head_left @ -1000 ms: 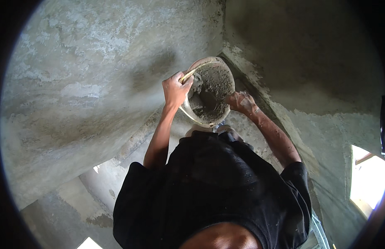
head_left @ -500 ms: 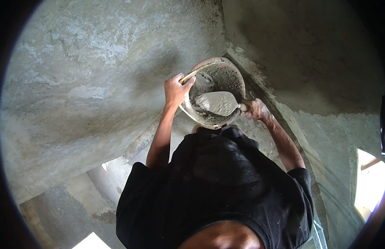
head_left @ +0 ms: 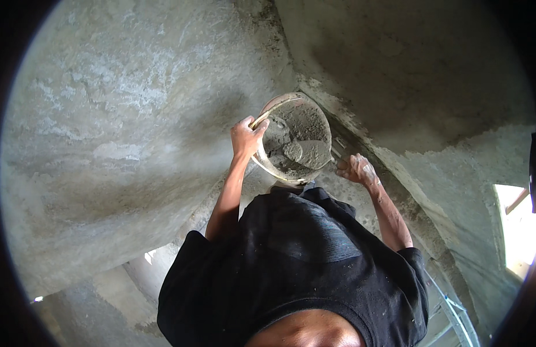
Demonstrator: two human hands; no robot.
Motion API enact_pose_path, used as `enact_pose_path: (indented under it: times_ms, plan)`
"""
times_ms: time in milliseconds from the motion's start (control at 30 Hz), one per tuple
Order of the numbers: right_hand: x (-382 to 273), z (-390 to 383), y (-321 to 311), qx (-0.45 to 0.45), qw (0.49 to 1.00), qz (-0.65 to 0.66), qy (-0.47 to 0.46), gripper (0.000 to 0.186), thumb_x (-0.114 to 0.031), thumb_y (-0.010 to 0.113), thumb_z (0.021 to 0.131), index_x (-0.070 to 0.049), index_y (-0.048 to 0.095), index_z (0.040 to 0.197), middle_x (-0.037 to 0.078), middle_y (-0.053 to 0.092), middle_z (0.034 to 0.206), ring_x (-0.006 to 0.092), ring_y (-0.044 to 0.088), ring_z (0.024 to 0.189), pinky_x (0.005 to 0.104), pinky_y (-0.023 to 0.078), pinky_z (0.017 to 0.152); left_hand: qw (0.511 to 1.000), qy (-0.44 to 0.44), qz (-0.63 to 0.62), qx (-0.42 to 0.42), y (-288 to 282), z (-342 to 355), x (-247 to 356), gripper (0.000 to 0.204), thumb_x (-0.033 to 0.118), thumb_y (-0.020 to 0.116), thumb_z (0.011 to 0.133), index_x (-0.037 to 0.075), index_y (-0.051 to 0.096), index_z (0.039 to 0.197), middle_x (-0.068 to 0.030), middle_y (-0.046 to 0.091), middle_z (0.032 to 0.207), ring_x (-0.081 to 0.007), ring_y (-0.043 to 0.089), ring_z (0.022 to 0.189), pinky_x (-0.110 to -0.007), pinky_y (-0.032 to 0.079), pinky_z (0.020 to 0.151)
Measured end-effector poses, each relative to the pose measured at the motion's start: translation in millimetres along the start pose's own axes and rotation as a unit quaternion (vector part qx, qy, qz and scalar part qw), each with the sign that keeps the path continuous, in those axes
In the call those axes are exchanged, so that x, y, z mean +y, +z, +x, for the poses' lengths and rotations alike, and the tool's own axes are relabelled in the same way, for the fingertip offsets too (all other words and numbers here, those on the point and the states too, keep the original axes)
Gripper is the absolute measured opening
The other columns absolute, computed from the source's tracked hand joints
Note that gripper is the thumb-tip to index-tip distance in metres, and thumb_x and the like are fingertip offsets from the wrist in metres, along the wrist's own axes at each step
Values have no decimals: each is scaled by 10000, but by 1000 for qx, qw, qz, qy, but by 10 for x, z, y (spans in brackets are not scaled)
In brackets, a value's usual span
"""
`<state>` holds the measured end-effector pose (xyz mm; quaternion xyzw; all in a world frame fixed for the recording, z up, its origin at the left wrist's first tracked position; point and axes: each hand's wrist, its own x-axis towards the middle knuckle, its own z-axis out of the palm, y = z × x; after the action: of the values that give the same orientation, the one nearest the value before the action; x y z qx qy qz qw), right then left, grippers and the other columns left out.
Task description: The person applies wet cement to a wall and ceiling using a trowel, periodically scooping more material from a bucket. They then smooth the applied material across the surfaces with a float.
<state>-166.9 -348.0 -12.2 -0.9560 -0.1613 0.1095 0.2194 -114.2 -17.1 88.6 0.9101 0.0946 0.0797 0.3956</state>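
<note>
A round pan (head_left: 272, 168) full of wet grey mortar is held up close to a plastered wall. My left hand (head_left: 246, 136) grips its rim on the left side. My right hand (head_left: 355, 169) is closed on the handle of a trowel (head_left: 317, 153), whose blade lies in the pan with a lump of mortar on it. Both forearms reach up from my black shirt (head_left: 297, 272).
Rough grey plaster covers the wall on the left (head_left: 117, 133) and the darker wall on the right (head_left: 418, 75), which meet in a corner behind the pan. A bright opening (head_left: 516, 228) lies at the right edge. A metal ladder frame (head_left: 450, 312) shows at lower right.
My right hand has moved out from the pan's rim to the right and now draws the trowel blade, loaded with mortar, across the pan. The left hand has kept its hold.
</note>
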Motion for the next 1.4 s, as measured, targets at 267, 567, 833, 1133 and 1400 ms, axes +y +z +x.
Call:
enact_pose_path:
  times_ms: [267, 567, 833, 1133, 1400]
  plan:
    - [-23, -148, 134, -11, 1000, -7, 19, 493, -449, 691, 637, -7, 604, 837, 202, 595, 760, 363, 582, 754, 442, 466, 681, 1000, 13, 0, 12, 96, -80, -37, 404, 334, 678, 714, -14, 496, 619, -150, 485, 515, -259, 417, 451, -353, 381, 484]
    - [-23, -82, 140, -30, 996, 73, 51, 380, -372, 704, 642, -75, 630, 867, 175, 612, 760, 361, 580, 759, 435, 466, 696, 1000, -14, -11, -20, 234, 50, -114, 403, 350, 675, 714, -13, 518, 636, -164, 508, 540, -261, 457, 463, -361, 395, 499]
    - [-260, 184, -459, 38, 993, 105, -29, 448, -299, 715, 650, -23, 598, 983, 200, 611, 800, 356, 596, 753, 399, 480, 652, 1000, 3, 10, 6, 202, 273, -126, 441, 399, 647, 740, -18, 522, 667, -197, 498, 566, -328, 405, 494, -375, 395, 513]
    - [-972, 1129, -2618, 131, 985, 72, -80, 477, -364, 634, 761, -28, 504, 1074, 198, 593, 836, 361, 586, 805, 402, 461, 690, 998, -44, 30, 37, 177, 248, -344, 496, 461, 657, 717, -33, 615, 728, -203, 569, 603, -342, 566, 555, -378, 441, 560]
    - [-2083, 1718, -4919, 183, 967, 158, -75, 350, -289, 585, 834, -16, 510, 1041, 12, 534, 710, 86, 498, 560, 249, 441, 508, 993, -39, 20, 106, 83, 380, -515, 504, 455, 654, 720, -26, 565, 595, -201, 566, 581, -350, 562, 542, -405, 437, 558]
